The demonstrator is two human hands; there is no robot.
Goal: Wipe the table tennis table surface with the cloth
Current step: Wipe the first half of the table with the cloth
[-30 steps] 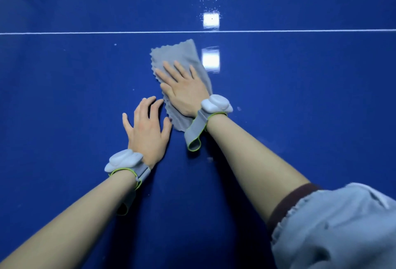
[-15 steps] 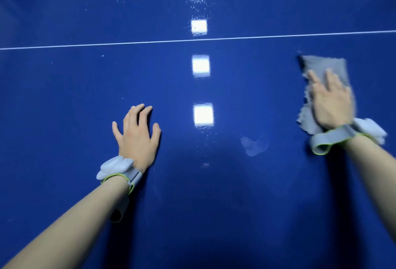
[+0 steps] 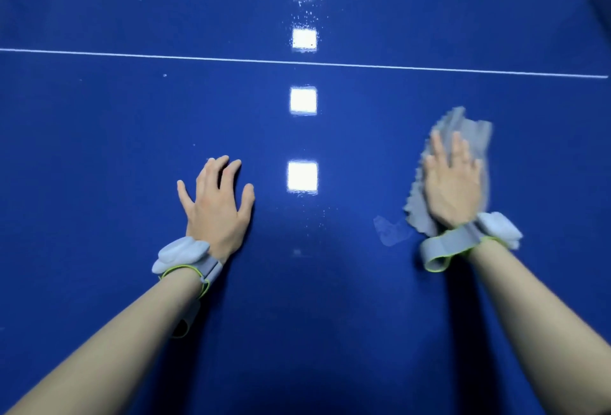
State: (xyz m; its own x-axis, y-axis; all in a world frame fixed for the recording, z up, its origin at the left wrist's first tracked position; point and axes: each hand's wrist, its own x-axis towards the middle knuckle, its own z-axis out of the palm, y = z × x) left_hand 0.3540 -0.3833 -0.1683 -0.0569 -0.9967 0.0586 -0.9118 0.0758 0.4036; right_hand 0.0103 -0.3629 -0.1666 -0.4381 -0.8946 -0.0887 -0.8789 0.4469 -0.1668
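Note:
A glossy blue table tennis table [image 3: 99, 137] fills the head view. My right hand [image 3: 451, 188] lies flat, palm down, on a grey cloth [image 3: 469, 132] at the right, pressing it against the surface; the cloth is blurred and sticks out past the fingertips and the left side of the hand. My left hand [image 3: 216, 208] rests flat on the bare table left of centre with fingers spread and nothing under it. Both wrists carry grey straps with pale sensor units.
A thin white line [image 3: 132, 54] crosses the table beyond both hands. Several square light reflections [image 3: 302, 176] run down the middle between the hands. A pale smudge [image 3: 390, 232] sits just left of the cloth. Small specks dot the far surface.
My right hand swept the cloth from beside the left hand far to the right, then started back left and slightly nearer. The left hand has stayed planted.

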